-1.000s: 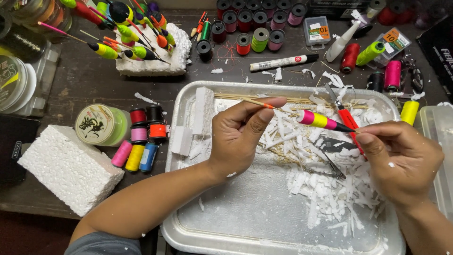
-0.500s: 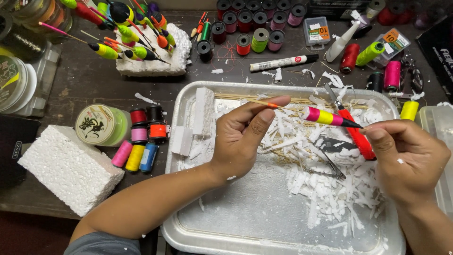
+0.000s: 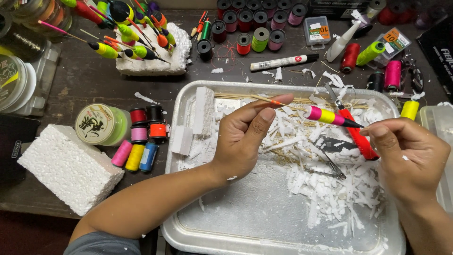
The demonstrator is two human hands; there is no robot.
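A small fishing float, banded pink and yellow with a dark tapered end, is held level above a metal tray. My left hand pinches its thin stick end, tipped orange, between thumb and forefinger. My right hand grips the dark pointed end at the right. Under the float lies a red-handled craft knife on white foam shavings. A pair of small scissors lies half buried in the shavings.
A foam block at the back left holds several finished floats. A larger foam block, a green line spool and small thread spools lie left of the tray. More spools, a white marker and a glue bottle line the back.
The float has shifted slightly right and tilted a little down to the right. My right hand has drawn back toward the right; the knife now lies more exposed beneath it.
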